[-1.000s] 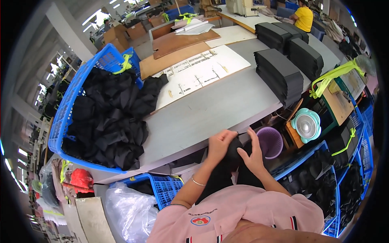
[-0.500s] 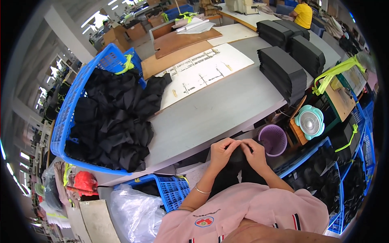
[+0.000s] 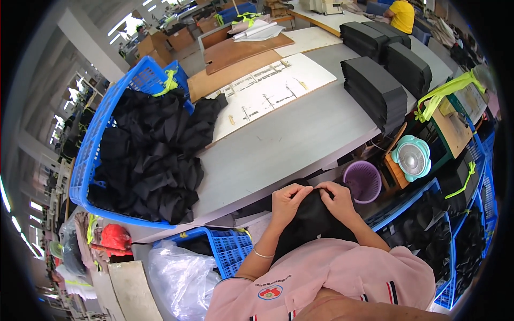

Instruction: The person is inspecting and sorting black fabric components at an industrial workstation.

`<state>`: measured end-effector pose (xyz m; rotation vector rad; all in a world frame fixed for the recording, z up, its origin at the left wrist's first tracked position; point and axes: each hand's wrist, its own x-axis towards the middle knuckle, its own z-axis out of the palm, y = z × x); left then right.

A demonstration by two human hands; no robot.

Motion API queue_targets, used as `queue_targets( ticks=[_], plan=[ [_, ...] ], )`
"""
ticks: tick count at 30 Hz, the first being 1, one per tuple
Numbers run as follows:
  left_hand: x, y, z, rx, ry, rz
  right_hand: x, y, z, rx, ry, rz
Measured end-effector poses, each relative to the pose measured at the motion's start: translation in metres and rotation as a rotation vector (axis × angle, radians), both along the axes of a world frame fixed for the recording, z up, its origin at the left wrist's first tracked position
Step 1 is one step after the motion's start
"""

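Observation:
Both hands are raised in front of my body, just off the near edge of the table. My left hand is closed in a pinch on the upper edge of a black cloth piece. A short gap away, my right hand pinches the same edge between thumb and fingers. The cloth hangs down from both hands over my lap, where it merges with other dark fabric, so its lower outline cannot be made out. On the table's left, a blue plastic basket is heaped with crumpled black cloth pieces.
The grey tabletop carries a marked white board and stacks of black pieces at the right. Below the right edge stand a purple bin and a turquoise fan. Another blue basket sits by my left elbow.
My hands have moved slightly apart, the left one a little to the left. The black cloth between them shows wider and more spread out. My view has shifted slightly.

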<state>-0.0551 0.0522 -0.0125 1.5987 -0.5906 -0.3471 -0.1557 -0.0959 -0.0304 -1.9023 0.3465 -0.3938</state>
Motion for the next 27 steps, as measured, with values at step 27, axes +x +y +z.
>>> queue_targets(
  ticks=[27],
  plan=[
    [-0.042, 0.051, -0.123, -0.695, 1.194, -0.429, 0.025, 0.090, -0.077, 0.763, 0.188, 0.694]
  ],
)
